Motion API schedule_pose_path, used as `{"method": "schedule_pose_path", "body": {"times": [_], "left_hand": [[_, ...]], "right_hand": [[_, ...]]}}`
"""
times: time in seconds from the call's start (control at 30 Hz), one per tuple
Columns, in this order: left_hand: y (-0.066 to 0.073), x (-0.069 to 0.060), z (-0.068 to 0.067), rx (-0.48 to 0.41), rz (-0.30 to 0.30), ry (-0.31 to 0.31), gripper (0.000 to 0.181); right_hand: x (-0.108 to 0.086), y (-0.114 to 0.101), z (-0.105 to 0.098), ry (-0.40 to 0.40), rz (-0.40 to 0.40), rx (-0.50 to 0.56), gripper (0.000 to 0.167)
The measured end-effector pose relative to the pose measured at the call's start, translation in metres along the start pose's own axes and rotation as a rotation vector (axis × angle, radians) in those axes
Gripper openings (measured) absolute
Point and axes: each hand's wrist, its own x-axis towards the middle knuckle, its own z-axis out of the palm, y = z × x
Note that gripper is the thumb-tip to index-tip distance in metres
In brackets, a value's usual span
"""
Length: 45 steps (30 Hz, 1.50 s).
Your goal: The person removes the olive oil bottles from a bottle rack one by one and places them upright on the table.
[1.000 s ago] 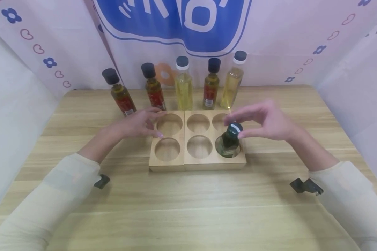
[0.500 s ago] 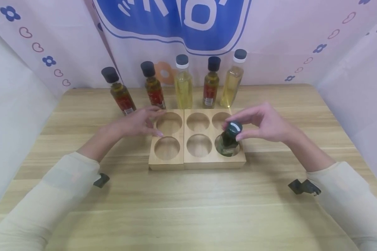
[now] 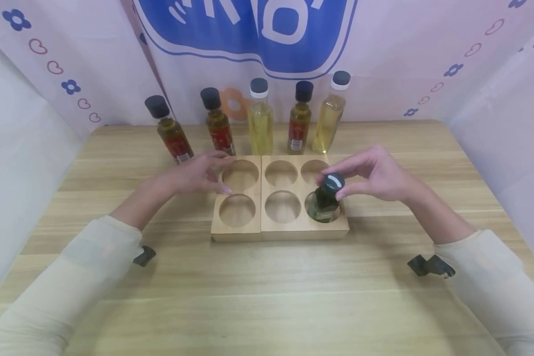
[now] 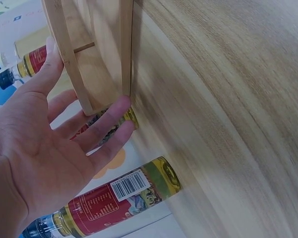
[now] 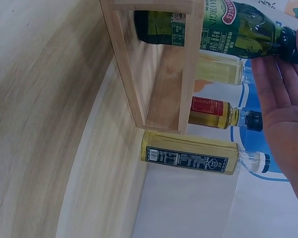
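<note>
A pale wooden rack point(image 3: 267, 232) with several round holes in its top stands mid-table. In its front right hole is a dark green olive oil bottle point(image 3: 326, 202), its label point(image 5: 221, 29) showing in the right wrist view. My right hand point(image 3: 374, 175) pinches this bottle at its dark cap between thumb and fingers. Whether the bottle's base touches the lower board is unclear. My left hand point(image 3: 200, 173) rests against the rack's left end, thumb on the top board's edge point(image 4: 64, 44) and the other fingers point(image 4: 107, 124) extended along the end.
Behind the rack stand several bottles: red-labelled ones with black caps point(image 3: 173, 136), point(image 3: 220, 131), point(image 3: 298, 128), and clear ones holding pale yellow liquid point(image 3: 260, 126), point(image 3: 329, 118). A white cloth backdrop point(image 3: 382, 89) rises at the table's point(image 3: 267, 296) far edge.
My right hand has closed in from the right, its thumb and fingers coming onto the olive oil bottle's cap. My left hand stays at the rack's left end.
</note>
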Motion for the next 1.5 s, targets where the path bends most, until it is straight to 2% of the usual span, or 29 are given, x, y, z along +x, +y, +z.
{"method": "schedule_pose_path", "body": {"times": [0.27,0.6,1.07,1.5], "left_hand": [[0.000,0.000,0.000,0.007,0.006,0.004,0.087],[-0.002,0.000,0.001,-0.002,-0.016,0.014,0.088],[-0.003,0.000,0.001,-0.035,-0.027,0.024,0.087],[-0.003,-0.001,0.001,-0.036,-0.029,0.024,0.087]], "right_hand": [[-0.003,-0.001,0.001,0.016,0.019,0.000,0.044],[-0.004,-0.001,0.002,0.045,0.030,0.022,0.041],[-0.007,-0.004,0.001,0.066,0.008,0.039,0.041],[-0.003,-0.011,-0.003,0.110,-0.043,0.059,0.039]]}}
